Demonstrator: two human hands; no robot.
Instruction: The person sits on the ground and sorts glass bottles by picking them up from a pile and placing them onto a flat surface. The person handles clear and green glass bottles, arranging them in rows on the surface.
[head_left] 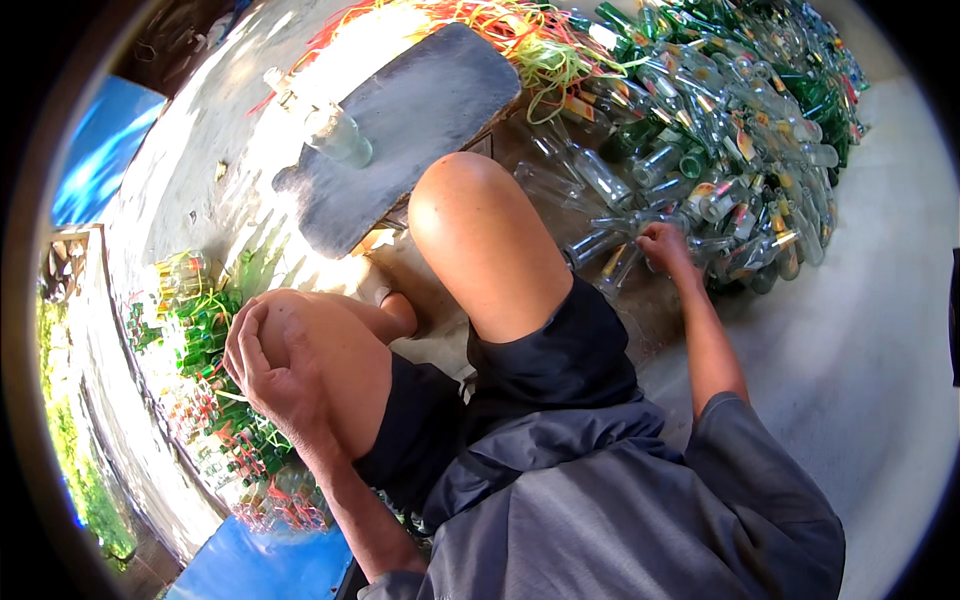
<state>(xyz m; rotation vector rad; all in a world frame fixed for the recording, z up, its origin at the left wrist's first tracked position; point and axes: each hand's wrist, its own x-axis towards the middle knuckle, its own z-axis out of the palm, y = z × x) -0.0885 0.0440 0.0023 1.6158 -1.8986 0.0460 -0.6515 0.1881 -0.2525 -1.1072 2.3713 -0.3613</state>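
Board (430, 110): long, dark; we note rounded corners.
Strips (490, 22): red and yellow-green; we see them tangled beside the board.
Sheets (105, 150): blue; we count two, leftward.
Greenery (65, 420): sunlit, far left.

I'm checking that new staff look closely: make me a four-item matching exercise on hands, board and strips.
1. Left hand
2. Right hand
3. Board
4. Loose strips

a. Red and yellow-green
b. At the near edge of the bottle heap
c. Dark grey, bearing clear glass
d. Resting on the left knee

Pairs: 1-d, 2-b, 3-c, 4-a
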